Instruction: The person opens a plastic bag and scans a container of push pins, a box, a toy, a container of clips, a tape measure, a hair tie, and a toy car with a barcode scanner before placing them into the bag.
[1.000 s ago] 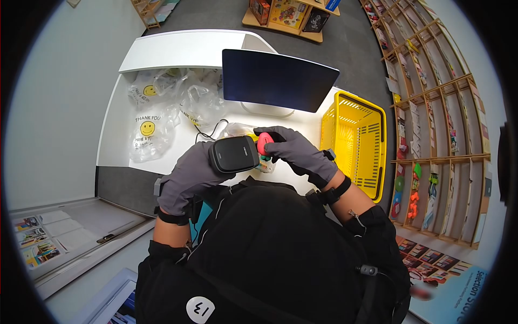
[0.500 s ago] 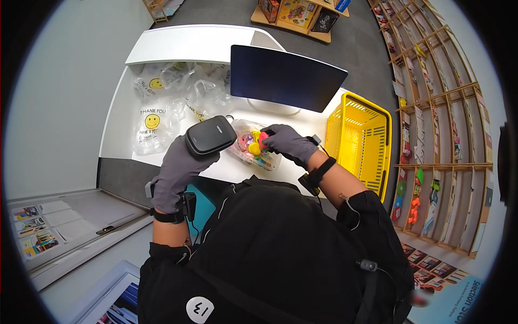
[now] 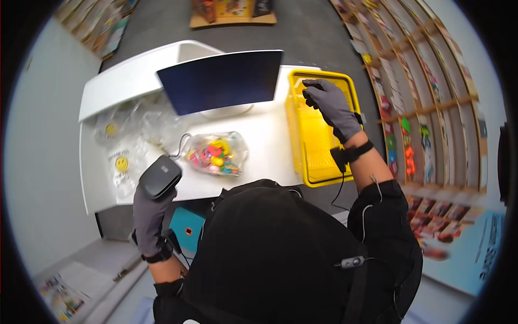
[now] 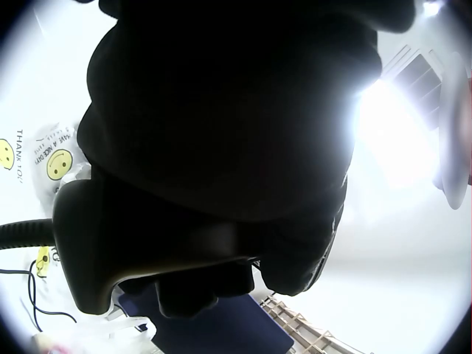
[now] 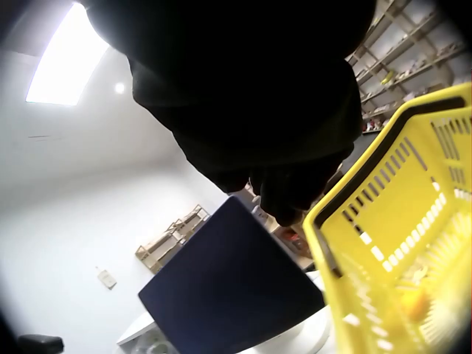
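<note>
My gloved left hand (image 3: 149, 208) grips a black barcode scanner (image 3: 161, 176) at the left front of the white counter. In the left wrist view the hand is a dark shape around the scanner's handle, with a coiled cord (image 4: 26, 234) running off it. My gloved right hand (image 3: 330, 105) is over the far part of the yellow shopping basket (image 3: 295, 135), fingers loosely bent and nothing seen in them. Between the hands lies a clear plastic bag (image 3: 237, 141) filled with small toys (image 3: 217, 156) in pink, yellow and other bright colours.
A dark monitor (image 3: 221, 81) stands behind the bag of toys. Clear smiley-face bags (image 3: 123, 162) lie at the counter's left. An orange-yellow item (image 5: 414, 304) shows inside the basket. Wooden shelves (image 3: 431, 108) line the right wall.
My right hand has let go of the pink toy at the bag and moved right, over the basket. The left hand has drawn away leftward with the scanner. The view has turned right.
</note>
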Action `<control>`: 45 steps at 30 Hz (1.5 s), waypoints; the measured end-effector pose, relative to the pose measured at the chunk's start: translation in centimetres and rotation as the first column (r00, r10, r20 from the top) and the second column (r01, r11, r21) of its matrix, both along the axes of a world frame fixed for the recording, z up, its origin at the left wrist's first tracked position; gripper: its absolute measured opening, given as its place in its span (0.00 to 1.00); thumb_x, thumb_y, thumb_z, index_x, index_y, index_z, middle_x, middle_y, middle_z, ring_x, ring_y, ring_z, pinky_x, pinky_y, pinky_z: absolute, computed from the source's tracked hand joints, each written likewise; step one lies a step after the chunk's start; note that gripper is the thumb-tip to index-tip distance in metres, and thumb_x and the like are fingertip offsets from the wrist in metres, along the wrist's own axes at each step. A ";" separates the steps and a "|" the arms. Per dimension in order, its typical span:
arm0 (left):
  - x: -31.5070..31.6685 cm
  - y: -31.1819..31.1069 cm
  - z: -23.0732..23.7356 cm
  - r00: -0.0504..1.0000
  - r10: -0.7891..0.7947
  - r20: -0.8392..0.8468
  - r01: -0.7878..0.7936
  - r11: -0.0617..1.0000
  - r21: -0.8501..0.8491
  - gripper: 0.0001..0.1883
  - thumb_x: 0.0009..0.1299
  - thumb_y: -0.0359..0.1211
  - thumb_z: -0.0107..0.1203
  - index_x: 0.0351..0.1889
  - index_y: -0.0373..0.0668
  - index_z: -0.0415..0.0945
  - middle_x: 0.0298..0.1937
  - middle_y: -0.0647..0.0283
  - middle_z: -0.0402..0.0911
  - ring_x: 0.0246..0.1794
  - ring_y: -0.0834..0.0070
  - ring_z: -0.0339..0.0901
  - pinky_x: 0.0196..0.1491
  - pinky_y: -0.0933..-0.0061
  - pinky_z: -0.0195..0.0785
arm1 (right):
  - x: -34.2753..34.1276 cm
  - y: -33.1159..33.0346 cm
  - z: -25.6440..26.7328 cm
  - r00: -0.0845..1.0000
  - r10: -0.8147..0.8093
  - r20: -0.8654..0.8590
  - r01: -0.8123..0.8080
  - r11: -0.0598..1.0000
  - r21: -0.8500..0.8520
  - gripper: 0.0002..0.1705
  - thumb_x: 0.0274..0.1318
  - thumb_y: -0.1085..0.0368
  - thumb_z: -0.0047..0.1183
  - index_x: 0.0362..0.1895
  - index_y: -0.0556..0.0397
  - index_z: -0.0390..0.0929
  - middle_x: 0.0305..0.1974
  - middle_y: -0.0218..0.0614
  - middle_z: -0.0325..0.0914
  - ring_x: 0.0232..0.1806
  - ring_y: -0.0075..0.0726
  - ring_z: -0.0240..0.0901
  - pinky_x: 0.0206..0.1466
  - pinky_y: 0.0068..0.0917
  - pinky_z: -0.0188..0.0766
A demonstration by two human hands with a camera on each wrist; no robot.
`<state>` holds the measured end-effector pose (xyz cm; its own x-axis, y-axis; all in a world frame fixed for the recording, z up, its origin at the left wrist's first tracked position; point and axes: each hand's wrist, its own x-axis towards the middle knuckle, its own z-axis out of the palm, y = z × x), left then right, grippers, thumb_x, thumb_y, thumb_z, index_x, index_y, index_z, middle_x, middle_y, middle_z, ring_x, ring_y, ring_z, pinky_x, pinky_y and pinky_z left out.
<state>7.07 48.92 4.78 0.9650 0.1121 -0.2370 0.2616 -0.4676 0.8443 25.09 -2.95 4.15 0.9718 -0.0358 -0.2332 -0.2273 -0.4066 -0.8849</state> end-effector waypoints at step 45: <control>0.7 -7.8 4.4 0.979 -0.198 0.043 0.191 0.973 0.127 0.21 0.62 0.37 0.76 0.50 0.38 0.88 0.38 0.53 0.92 0.41 0.56 0.91 0.48 0.60 0.81 | -1.1 8.1 0.1 0.922 0.379 -0.077 -0.343 0.894 0.287 0.20 0.50 0.76 0.73 0.48 0.57 0.80 0.44 0.38 0.87 0.42 0.30 0.84 0.45 0.26 0.81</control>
<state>7.79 41.12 9.15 0.9823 -0.0541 -0.1795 0.1109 -0.6046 0.7888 23.97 5.19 4.23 0.8671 0.3917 -0.3079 -0.2272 -0.2390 -0.9440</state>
